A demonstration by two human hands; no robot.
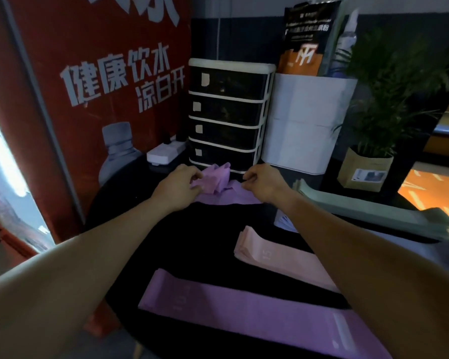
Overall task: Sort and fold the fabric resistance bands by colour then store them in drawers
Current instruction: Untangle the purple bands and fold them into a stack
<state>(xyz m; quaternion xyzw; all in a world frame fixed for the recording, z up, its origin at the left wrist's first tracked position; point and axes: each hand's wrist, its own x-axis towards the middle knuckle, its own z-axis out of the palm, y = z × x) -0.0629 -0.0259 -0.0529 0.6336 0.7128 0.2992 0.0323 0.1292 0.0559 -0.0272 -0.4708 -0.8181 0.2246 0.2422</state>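
Note:
A crumpled purple band (215,181) lies at the far side of the black table, just in front of the drawer unit (227,114). My left hand (182,183) pinches its left part and my right hand (259,181) pinches its right edge. Another purple band (244,309) lies flat near the table's front. A pink band (278,255) lies flat to its right, partly under my right forearm. A grey-green band (373,213) stretches along the right side. The drawer unit has black fronts in a white frame, all closed.
A red drinks cabinet (94,99) stands at the left. A white power strip (163,152) sits beside the drawers. Right of the drawers stand a white box (306,120) and a potted plant (368,151). The round black table (210,239) ends near my forearms.

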